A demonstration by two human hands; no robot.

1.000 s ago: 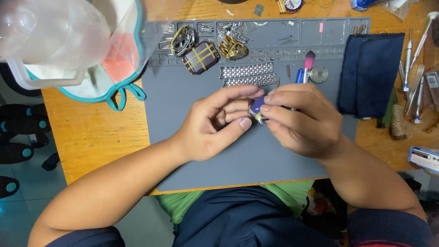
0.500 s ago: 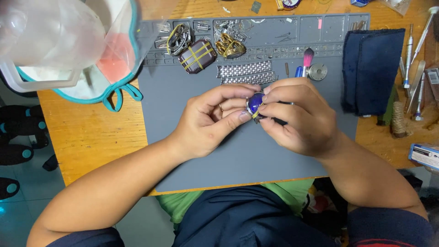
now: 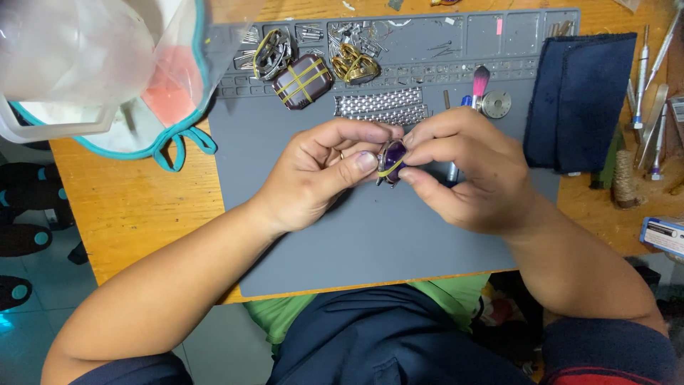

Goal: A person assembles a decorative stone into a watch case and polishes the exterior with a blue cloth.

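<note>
My left hand and my right hand meet over the grey work mat. Between their fingertips they pinch a small purple watch case with gold trim, held on edge just above the mat. Behind the hands lie a steel mesh watch band, a square purple watch face with gold lines and a gold watch bezel. A pink-tipped brush and a round metal part lie by my right hand.
A folded dark blue cloth lies at the mat's right edge. Screwdrivers and tools lie on the wooden table at far right. A clear plastic bag with teal trim fills the upper left. Small pins lie in the mat's tray slots.
Both hands have lifted the purple watch case slightly and turned it on edge between the fingertips. The grip of both hands stays on it.
</note>
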